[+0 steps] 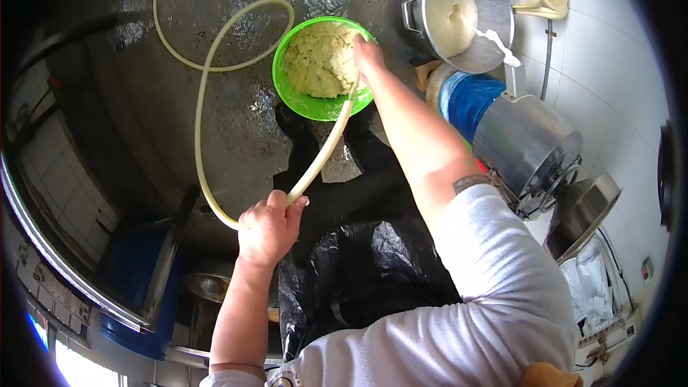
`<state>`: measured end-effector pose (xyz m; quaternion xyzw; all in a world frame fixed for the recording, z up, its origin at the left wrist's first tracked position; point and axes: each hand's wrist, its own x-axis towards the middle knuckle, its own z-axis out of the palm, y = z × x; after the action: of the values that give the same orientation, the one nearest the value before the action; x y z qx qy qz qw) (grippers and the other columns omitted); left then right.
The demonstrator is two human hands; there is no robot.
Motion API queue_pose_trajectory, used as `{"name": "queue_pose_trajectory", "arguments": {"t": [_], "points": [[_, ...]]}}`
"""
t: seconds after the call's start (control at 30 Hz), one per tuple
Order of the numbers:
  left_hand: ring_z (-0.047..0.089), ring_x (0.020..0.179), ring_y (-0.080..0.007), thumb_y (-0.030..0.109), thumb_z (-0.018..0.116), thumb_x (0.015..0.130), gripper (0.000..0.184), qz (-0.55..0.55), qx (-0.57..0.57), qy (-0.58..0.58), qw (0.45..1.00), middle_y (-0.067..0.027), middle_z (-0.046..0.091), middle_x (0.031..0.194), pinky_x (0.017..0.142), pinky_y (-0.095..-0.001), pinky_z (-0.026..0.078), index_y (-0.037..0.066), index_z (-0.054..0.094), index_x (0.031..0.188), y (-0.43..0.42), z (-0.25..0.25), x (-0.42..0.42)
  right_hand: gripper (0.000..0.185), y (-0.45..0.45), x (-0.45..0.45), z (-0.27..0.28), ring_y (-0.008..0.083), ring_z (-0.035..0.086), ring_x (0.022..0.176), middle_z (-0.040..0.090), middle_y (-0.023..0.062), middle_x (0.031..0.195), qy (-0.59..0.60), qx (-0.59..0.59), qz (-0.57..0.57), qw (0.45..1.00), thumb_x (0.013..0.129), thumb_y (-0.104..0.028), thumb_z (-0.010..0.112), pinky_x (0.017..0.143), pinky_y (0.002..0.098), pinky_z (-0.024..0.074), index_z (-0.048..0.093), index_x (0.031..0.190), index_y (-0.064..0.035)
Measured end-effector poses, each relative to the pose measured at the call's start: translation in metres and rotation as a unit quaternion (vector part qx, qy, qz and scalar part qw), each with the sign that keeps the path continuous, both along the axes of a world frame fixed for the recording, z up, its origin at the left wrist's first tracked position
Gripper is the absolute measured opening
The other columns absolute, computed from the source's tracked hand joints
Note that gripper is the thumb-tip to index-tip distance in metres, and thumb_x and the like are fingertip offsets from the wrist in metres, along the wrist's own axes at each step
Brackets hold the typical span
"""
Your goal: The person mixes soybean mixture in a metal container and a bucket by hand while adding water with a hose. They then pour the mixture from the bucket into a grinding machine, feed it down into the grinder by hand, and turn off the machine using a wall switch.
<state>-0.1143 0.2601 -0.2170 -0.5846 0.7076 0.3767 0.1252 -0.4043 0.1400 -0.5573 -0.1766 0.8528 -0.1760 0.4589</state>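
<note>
My left hand [269,228] is wrapped round a pale yellow hose [321,152] low in front of me. From there the hose runs up to the green basin [312,109], which stands on the wet floor and holds a lumpy yellowish dough-like mass [319,64]. At the basin's right rim, my right hand [368,57] has its fingers closed at the upper end of the hose. Its fingertips are partly hidden, and I cannot make out the hose's very tip.
A large metal pot [494,0] with pale contents and a white-handled utensil stands at the upper right. Beside it are a blue-wrapped container [469,100] and a metal machine [523,136]. Hose loops lie on the wet floor [251,111]. A blue barrel [136,279] stands lower left.
</note>
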Motion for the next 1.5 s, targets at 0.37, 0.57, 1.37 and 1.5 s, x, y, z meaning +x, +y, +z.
{"name": "queue_pose_trajectory", "arguments": {"t": [0.37,0.57,1.37,1.5], "points": [[0.066,0.061,-0.0435,0.039,0.064,0.104,0.044,0.130,0.039,-0.096,0.986,-0.0200,0.063,0.063,0.056,-0.0508,0.052,0.005,0.053,0.079,0.012,-0.030,0.039,0.030,0.028,0.164,-0.047,0.0332,0.071,0.095,0.073,0.0166,0.099,0.083,-0.096,0.698,0.705,0.103,-0.027,0.053,0.085,0.0461,0.0577,0.067,0.120,-0.0078],[0.070,0.061,-0.0397,0.044,0.065,0.102,0.043,0.032,0.129,-0.083,0.988,-0.0178,0.067,0.064,0.057,-0.0498,0.057,0.007,0.056,0.081,0.026,-0.023,0.004,0.040,0.102,0.085,0.023,0.0406,0.057,0.128,0.068,0.0164,0.127,0.044,0.166,0.603,0.779,0.093,-0.024,0.068,0.109,0.0456,0.0481,0.066,0.131,-0.0126],[0.065,0.056,-0.0365,0.030,0.079,0.093,0.036,0.099,0.057,0.002,0.993,-0.0133,0.061,0.061,0.053,-0.0449,0.052,0.006,0.054,0.080,-0.012,-0.081,0.011,0.066,-0.072,0.072,-0.089,0.0314,0.061,0.133,0.063,0.0113,0.145,0.069,0.206,0.639,0.737,0.087,-0.044,0.077,0.110,0.0532,0.0480,0.061,0.142,-0.0124],[0.065,0.056,-0.0364,0.033,0.077,0.094,0.039,0.083,0.065,-0.014,0.994,-0.0127,0.062,0.061,0.053,-0.0453,0.052,0.007,0.053,0.078,-0.011,-0.071,0.008,0.053,-0.040,0.070,-0.071,0.0325,0.063,0.129,0.063,0.0115,0.144,0.170,0.093,0.710,0.677,0.090,-0.029,0.071,0.112,0.0500,0.0473,0.064,0.139,-0.0126]]}}
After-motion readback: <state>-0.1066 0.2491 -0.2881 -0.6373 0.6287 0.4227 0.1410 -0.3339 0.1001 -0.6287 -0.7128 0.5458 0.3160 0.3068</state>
